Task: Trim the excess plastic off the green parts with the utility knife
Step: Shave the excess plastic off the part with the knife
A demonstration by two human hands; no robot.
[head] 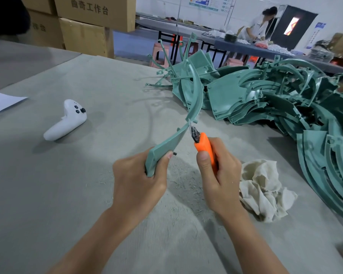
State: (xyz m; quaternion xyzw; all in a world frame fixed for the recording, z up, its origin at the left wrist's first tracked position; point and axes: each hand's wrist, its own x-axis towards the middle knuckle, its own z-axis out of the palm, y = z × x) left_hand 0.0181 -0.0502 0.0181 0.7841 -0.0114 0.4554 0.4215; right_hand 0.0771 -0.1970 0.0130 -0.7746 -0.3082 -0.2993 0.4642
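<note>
My left hand (139, 180) grips the lower end of a curved green plastic part (166, 143) and holds it up over the table. The part arcs up and to the right, with thin sprue arms fanning out at its top. My right hand (218, 175) is closed around an orange utility knife (205, 147). Its dark blade tip touches the part's edge near the middle of the arc. A large heap of green parts (285, 99) lies on the table to the right.
A crumpled beige rag (263, 190) lies just right of my right hand. A white controller (67, 120) rests on the grey felt table (67, 194) at left, with white paper (0, 101) beyond. Cardboard boxes (83, 24) stand behind. A person works at a far table. Fine shavings litter the felt.
</note>
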